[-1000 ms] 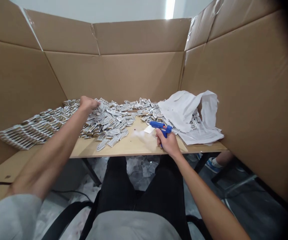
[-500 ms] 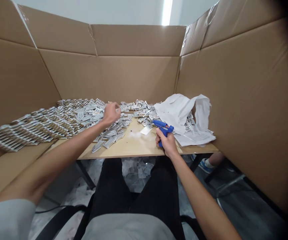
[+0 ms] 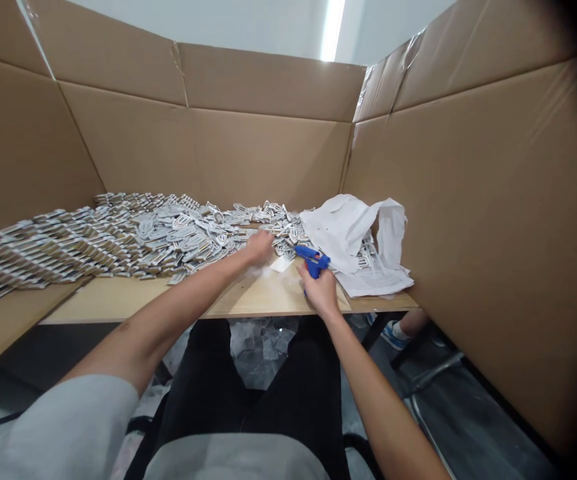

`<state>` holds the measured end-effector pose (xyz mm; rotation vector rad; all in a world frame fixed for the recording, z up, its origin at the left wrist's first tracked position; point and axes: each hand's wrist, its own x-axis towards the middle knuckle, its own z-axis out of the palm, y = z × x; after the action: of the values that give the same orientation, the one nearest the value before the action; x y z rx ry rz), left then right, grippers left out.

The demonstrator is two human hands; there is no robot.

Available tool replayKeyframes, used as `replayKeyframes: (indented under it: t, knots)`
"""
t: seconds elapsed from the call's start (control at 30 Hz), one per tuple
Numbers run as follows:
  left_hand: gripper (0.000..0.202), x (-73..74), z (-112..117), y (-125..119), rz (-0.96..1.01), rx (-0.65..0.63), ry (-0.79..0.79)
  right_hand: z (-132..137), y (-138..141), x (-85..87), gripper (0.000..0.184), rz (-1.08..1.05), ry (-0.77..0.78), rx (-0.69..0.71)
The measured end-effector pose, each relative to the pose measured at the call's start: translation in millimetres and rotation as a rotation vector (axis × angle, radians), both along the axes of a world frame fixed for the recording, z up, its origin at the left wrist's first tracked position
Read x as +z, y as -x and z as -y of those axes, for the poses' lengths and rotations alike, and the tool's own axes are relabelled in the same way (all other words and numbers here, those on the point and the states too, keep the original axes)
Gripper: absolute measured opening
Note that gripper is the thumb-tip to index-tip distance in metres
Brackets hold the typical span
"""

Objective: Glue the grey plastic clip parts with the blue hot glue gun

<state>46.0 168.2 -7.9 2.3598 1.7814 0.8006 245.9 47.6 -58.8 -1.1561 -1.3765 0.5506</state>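
My right hand (image 3: 321, 291) is wrapped round the grip of a blue hot glue gun (image 3: 312, 258), its nozzle pointing left. To the left of the nozzle, my left hand (image 3: 260, 245) is at the near edge of the loose grey-and-white flat pieces (image 3: 188, 230). Its fingers are curled together; what they hold, if anything, is too small to make out. A small white card (image 3: 282, 265) lies on the wooden tabletop (image 3: 248, 300) between my hands.
Rows of stacked pieces (image 3: 43, 250) stretch along the left side. Crumpled white paper (image 3: 341, 227) partly covers more pieces at the right. Cardboard walls (image 3: 268, 150) enclose the table at back and sides. A person's shoe (image 3: 393, 335) shows beneath the table at right.
My left hand has moved right, from above the loose pieces to near the glue gun's nozzle. My right hand still holds the glue gun. The view has shifted slightly.
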Motion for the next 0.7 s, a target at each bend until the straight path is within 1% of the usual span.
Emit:
replayKeyframes:
  t: [0.07, 0.13, 0.2, 0.33, 0.43, 0.53, 0.6, 0.7]
  knots:
    - [0.007, -3.1, -3, 2, 0.03, 0.023, -0.014, 2, 2, -0.2, 0.026, 0.149, -0.054, -0.079]
    - [0.01, -6.1, -3, 7, 0.069, 0.039, -0.029, 3, 3, 0.3, 0.018, 0.282, -0.063, -0.095]
    - [0.013, -8.7, -2, 13, 0.12, 0.047, -0.048, 4, 4, 1.8, 0.012, 0.385, -0.036, -0.094]
    - [0.025, -11.6, 4, 22, 0.246, 0.045, -0.1, 4, 4, 5.0, 0.019, 0.504, -0.018, -0.081]
    - [0.03, -11.0, 11, 24, 0.35, 0.049, -0.128, 1, 6, 3.1, 0.014, 0.517, -0.012, -0.083]
    - [0.03, -7.8, 19, 21, 0.561, 0.079, -0.158, -3, 8, -0.7, 0.007, 0.51, -0.003, -0.074]
    - [0.026, -5.0, 24, 17, 0.745, 0.116, -0.143, -5, 8, -2.1, 0.008, 0.518, 0.014, -0.071]
    - [0.023, -3.2, 35, 8, 1.041, 0.157, 0.013, -6, 7, -1.6, 0.009, 0.487, 0.032, -0.06]
